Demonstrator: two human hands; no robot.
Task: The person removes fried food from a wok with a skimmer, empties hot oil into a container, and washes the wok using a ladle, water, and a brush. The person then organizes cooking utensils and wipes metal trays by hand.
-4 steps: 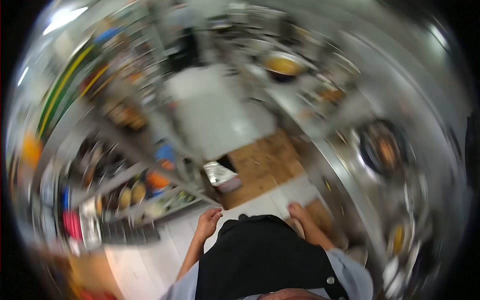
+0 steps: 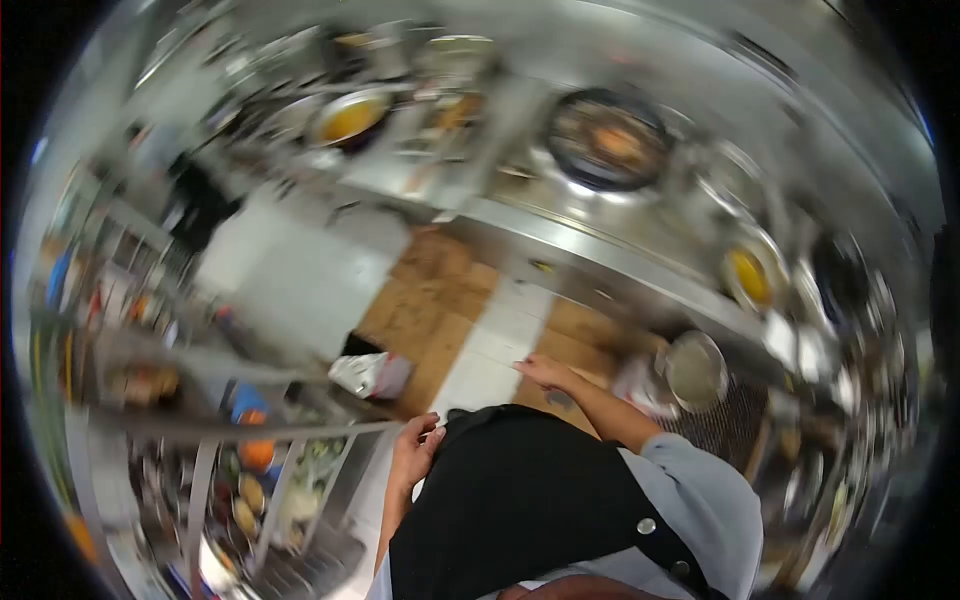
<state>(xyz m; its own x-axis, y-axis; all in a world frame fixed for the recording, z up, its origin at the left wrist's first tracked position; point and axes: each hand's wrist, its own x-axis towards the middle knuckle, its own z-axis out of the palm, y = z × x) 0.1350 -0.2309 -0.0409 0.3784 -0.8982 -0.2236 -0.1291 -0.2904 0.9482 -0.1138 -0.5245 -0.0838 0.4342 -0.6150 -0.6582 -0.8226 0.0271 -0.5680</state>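
My left hand (image 2: 413, 452) hangs beside the black apron (image 2: 510, 500), its fingers loosely bent and apart, with nothing seen in them. My right hand (image 2: 543, 370) is held out in front of the apron over the floor. Its fingers are somewhat blurred but look loosely apart, and I make out nothing in them. Farther off, beyond that hand, a dark wok (image 2: 608, 140) with brown food in it sits on the steel cooking range (image 2: 580, 235). Neither hand touches the range.
Brown cardboard (image 2: 430, 310) lies on the floor, with a foil-lined box (image 2: 370, 375) on it. A bucket (image 2: 695, 372) stands at right below the range. Pans with yellow contents (image 2: 352, 118) are farther along. A shelf rack (image 2: 300, 435) is at left; a person (image 2: 195, 195) stands beyond.
My view has swung to the right, so the range and wok now lie ahead and the rack sits lower left. My right hand appears farther forward of the apron.
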